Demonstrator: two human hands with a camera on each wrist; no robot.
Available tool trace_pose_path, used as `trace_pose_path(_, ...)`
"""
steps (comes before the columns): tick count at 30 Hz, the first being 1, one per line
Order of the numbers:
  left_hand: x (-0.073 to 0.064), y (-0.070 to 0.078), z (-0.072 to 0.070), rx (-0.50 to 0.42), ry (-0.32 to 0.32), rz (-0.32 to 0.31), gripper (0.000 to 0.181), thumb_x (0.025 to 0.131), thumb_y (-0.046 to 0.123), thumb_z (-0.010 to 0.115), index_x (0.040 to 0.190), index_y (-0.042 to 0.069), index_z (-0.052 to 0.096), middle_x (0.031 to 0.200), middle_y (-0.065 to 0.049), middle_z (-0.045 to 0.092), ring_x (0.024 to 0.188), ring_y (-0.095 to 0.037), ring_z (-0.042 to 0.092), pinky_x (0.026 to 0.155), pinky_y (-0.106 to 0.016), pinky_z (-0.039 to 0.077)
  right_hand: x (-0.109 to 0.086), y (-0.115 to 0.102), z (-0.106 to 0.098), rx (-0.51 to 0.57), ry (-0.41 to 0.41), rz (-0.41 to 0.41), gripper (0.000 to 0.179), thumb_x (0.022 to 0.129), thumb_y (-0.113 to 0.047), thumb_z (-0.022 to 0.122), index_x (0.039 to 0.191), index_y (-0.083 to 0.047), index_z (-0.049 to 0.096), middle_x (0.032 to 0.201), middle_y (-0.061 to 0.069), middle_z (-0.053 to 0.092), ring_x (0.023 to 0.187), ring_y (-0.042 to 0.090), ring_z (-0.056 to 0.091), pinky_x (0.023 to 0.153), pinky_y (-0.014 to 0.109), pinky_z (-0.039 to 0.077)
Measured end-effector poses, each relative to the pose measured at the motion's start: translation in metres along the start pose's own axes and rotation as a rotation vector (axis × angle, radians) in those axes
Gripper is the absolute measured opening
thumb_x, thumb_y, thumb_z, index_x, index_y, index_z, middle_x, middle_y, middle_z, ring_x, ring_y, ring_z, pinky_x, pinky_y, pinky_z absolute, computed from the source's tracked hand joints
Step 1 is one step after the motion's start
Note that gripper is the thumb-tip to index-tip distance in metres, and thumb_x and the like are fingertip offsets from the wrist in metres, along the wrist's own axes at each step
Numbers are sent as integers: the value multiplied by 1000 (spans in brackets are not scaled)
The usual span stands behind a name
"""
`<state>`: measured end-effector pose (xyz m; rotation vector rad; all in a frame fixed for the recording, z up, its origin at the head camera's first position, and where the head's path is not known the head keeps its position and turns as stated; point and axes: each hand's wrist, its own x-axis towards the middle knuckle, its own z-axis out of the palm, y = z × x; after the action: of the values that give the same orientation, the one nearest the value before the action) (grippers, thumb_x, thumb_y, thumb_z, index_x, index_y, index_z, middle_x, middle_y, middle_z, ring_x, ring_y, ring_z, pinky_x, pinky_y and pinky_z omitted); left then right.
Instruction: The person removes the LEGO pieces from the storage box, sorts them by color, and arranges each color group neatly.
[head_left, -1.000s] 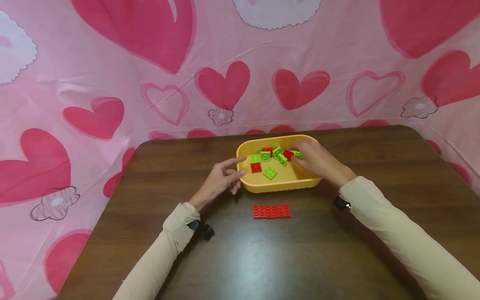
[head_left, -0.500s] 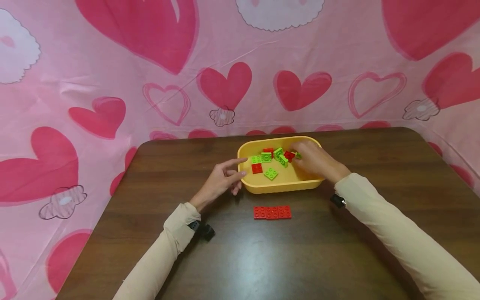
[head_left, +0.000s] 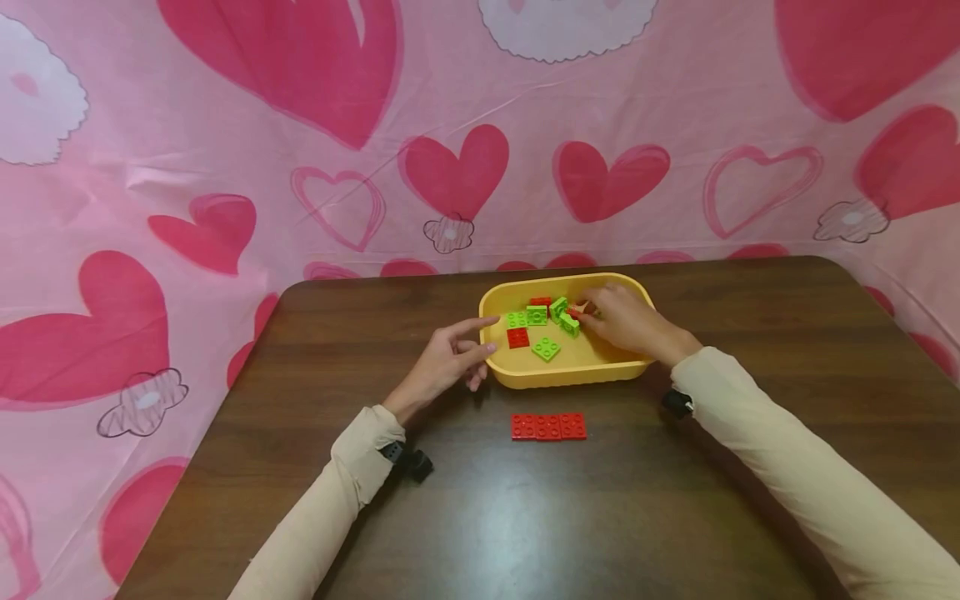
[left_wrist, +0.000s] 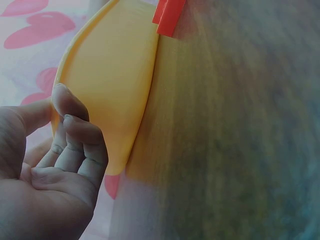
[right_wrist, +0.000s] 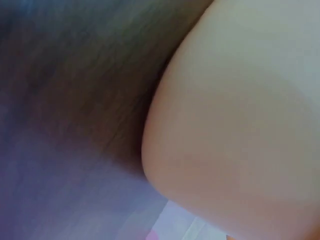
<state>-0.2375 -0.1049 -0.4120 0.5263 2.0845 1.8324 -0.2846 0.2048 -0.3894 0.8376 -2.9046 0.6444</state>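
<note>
At its left end, a yellow tray (head_left: 566, 377) is held at the rim by my left hand (head_left: 448, 360), thumb and index finger over the edge; the left wrist view shows this hand (left_wrist: 65, 150) against the tray wall (left_wrist: 112, 85). My right hand (head_left: 626, 321) reaches inside over the right end, fingertips pinching a red toy brick (head_left: 573, 312). Green studded bricks lie around it, including one tilted brick (head_left: 569, 325) and a flat one (head_left: 546, 348). Another red brick (head_left: 517, 337) lies near the left end. The right wrist view shows mostly a large pale blurred surface.
Three red bricks (head_left: 548, 427) stand side by side in a row on the brown wooden table (head_left: 465, 517), just in front of the tray. Behind the table hangs a pink cloth (head_left: 525, 92) with hearts.
My right fingers have shifted slightly left onto the red brick, which now sits tilted at the fingertips. The left hand stays at the tray rim.
</note>
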Motion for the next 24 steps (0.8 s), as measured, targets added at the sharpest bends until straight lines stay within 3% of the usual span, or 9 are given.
trace_pose_path(4,-1,1,0,12,2,10,52,97,15,66,145,8,50,68,-14,62,50,-21,56,51,-27,52,-3,0,-2,10,14,13,24,94,-3,64,116,5,66,108,19,70,94,30,65,91,50,52)
trace_pose_path(10,-1,0,1,16,-1,14,52,97,17,67,145,9,50,68,-13,62,51,-21,56,52,-27,51,-8,-1,-4,-253,140,-1,12,85,-1,71,95,5,70,77,16,68,76,37,61,82,52,50)
trace_pose_path(17,0,0,1,11,1,15,51,97,16,67,145,9,50,69,-13,62,50,-20,55,51,-27,51,-11,0,-6,-227,140,6,22,82,-1,74,103,5,72,98,19,73,89,39,62,86,52,49)
trace_pose_path(24,-1,-1,0,17,3,0,52,97,16,67,145,10,50,70,-15,62,51,-20,56,52,-27,52,-9,3,-3,-198,131,-14,22,82,-8,77,99,4,73,96,18,73,89,37,63,85,52,51)
